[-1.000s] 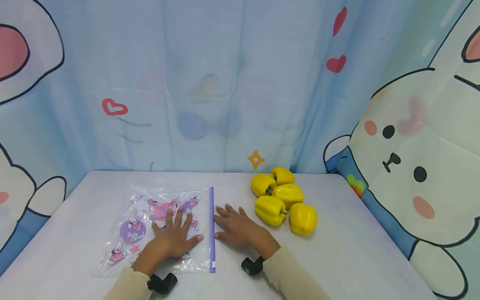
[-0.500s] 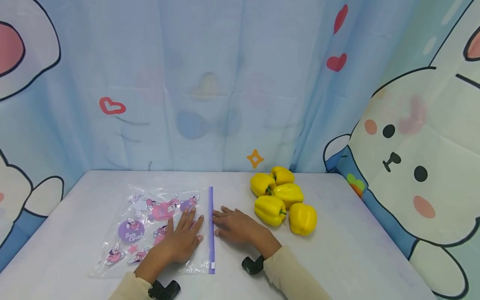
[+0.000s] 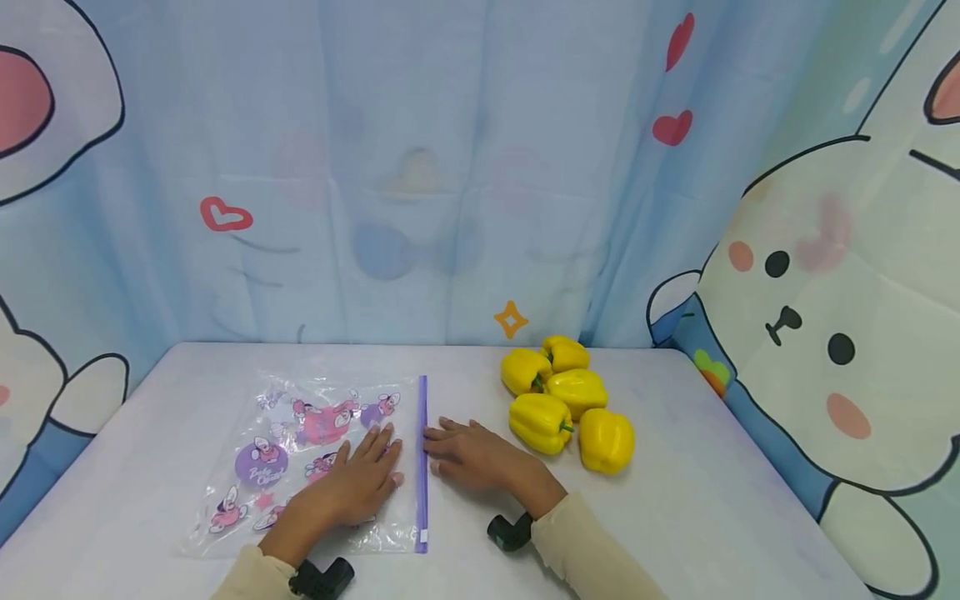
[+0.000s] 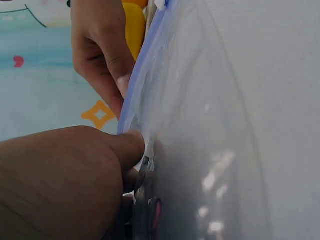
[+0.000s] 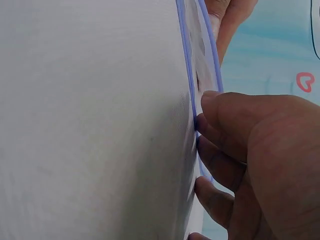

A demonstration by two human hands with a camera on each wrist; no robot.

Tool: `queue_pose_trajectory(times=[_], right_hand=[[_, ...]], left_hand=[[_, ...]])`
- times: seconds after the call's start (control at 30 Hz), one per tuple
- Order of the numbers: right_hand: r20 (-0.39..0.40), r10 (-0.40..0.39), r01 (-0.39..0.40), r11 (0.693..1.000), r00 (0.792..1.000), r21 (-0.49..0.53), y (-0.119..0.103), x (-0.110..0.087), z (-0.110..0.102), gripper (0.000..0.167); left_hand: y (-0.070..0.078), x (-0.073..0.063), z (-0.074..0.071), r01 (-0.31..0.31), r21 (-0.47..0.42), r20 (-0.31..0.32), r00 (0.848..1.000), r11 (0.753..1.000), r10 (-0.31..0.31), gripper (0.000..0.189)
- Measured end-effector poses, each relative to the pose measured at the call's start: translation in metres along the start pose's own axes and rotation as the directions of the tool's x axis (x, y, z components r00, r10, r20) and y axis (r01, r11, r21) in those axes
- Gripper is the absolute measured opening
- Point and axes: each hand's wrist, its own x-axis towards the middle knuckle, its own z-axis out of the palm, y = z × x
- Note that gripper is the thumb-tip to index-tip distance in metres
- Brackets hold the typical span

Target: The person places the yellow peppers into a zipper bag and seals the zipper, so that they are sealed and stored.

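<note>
A clear zip bag [image 3: 322,423] printed with pink and purple cartoon figures lies flat on the white table. Its purple zip strip [image 3: 422,508] runs along the right side, with a white slider [image 3: 423,536] at the near end. My left hand [image 3: 347,485] rests on the bag with fingers extended. Just right of the strip, my right hand [image 3: 471,454] has its fingertips at the bag's edge. In the right wrist view, two purple edges [image 5: 216,65] of the bag stand apart, and my fingertips touch the lower one. My left thumb [image 4: 129,147] lies near the strip.
Several yellow bell peppers [image 3: 540,421] sit in a cluster at the back right of the table [image 3: 712,500], beyond my right hand. A blue cartoon curtain [image 3: 420,275] hangs behind the table. A black wrist camera [image 3: 510,532] sits at my right wrist.
My left hand has shifted slightly right and nearer to me over the bag, its fingers closer together. My right hand has edged slightly left against the zip strip. The peppers have not moved.
</note>
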Motion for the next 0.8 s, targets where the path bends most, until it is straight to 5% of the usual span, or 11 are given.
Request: queue_pose_trajectory(times=[0.23, 0.53, 0.8], right_hand=[[-0.001, -0.005, 0.005, 1.000, 1.000, 0.010, 0.0037, 0.0012, 0.0029, 0.046], [0.003, 0.027, -0.027, 0.998, 1.000, 0.053, 0.0026, 0.0011, 0.0018, 0.046], [0.008, 0.033, -0.034, 0.997, 0.999, 0.063, 0.0020, 0.0001, 0.0020, 0.046]], left_hand=[[-0.0071, -0.0022, -0.0044, 0.006, -0.018, 0.036, 0.999, 1.000, -0.005, 0.063], [-0.0069, 0.0000, -0.0061, 0.049, -0.106, -0.047, 0.997, 0.993, -0.054, 0.083], [-0.0052, -0.0003, -0.0040, 0.045, -0.086, -0.078, 0.996, 0.995, -0.052, 0.071]])
